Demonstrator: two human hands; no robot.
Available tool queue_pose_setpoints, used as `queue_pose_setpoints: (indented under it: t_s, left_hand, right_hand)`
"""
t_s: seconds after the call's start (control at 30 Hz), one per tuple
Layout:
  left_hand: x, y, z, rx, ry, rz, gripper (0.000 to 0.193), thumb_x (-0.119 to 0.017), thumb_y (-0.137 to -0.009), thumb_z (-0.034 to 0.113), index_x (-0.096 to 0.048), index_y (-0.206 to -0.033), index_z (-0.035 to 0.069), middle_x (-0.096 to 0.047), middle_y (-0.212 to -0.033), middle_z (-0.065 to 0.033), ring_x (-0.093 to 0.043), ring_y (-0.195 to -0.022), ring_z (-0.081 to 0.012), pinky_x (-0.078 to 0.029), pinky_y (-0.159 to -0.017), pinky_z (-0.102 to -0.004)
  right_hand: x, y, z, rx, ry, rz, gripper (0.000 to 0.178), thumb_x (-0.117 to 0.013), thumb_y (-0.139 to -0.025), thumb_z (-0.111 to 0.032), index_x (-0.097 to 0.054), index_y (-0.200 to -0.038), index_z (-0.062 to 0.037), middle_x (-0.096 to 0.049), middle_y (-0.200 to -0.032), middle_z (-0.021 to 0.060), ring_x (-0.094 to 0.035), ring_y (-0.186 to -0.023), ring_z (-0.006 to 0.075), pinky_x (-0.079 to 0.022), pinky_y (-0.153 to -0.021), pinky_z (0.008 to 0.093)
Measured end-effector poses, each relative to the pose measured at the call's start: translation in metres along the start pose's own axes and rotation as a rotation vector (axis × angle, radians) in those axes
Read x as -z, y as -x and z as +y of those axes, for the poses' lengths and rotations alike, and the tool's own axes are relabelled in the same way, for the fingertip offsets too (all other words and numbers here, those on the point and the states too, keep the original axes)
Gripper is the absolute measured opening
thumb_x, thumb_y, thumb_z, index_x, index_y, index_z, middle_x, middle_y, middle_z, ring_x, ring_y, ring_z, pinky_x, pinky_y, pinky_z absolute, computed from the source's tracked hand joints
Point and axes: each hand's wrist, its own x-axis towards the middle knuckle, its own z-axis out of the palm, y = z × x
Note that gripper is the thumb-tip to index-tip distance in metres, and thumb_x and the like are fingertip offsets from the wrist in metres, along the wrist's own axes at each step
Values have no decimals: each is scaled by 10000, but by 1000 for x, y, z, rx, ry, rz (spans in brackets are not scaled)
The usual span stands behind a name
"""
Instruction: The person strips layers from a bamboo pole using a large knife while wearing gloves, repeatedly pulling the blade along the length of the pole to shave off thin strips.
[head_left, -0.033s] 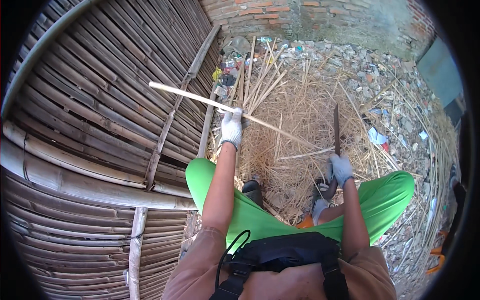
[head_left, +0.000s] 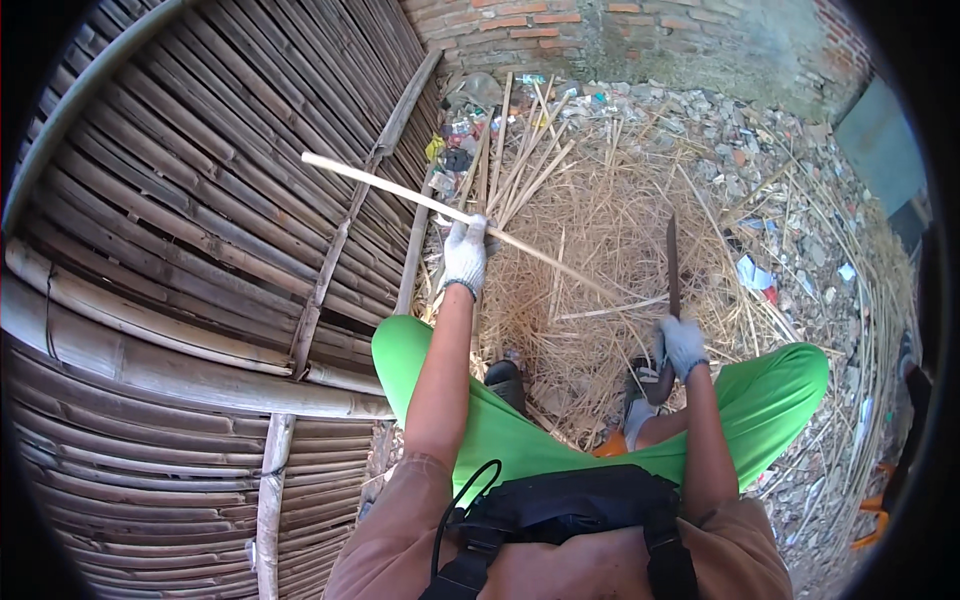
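My left hand point(head_left: 466, 258), in a white knit glove, is closed around a long pale bamboo strip point(head_left: 388, 188). The strip slants from the upper left down to the right, its far end over the shavings. On the right, my gloved right hand point(head_left: 684, 346) grips a machete point(head_left: 673, 262) by its dark handle, with the narrow dark blade pointing away from me. Blade and strip are apart. Beneath both lies a heap of straw-coloured bamboo shavings point(head_left: 600, 235) between my feet. Several split bamboo strips point(head_left: 515, 180) lie fanned out just beyond my left hand.
A bamboo slat wall point(head_left: 220, 200) rises close on my left, with a thick horizontal bamboo pole point(head_left: 200, 375). Ahead stands a brick wall point(head_left: 540, 30). Rubble and litter point(head_left: 800, 230) cover the ground to the right. Something orange point(head_left: 873, 515) shows at the lower right edge.
The bamboo strip's left end sits very slightly higher and further right, with my left hand shifted a little along with it. My right hand and the machete look almost unmoved.
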Motion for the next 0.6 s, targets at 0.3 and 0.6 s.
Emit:
queue_pose_setpoints:
  t_s: [0.3, 0.6]
  left_hand:
    - [-15, 14, 4, -27, -85, 17, 251, -688, -1048, 256, -685, -1181, 44, -728, -952, -31, -686, -764, -115, -599, -681, -280]
    - [12, 12, 32, -539, -489, 198, 390, -622, -1085, 352, -640, -1261, 4, -715, -960, -85, -642, -850, -179, -552, -784, -354]
  right_hand:
    - [-22, 47, 1, -211, -76, -229, 322, -566, -969, -279, -649, -820, -6, -635, -637, 102, -618, -499, 223, -495, -468, 373]
    - [-23, 52, -12, -195, -5, -227, 411, -570, -974, -312, -668, -817, 55, -662, -651, 143, -670, -538, 262, -530, -514, 408]
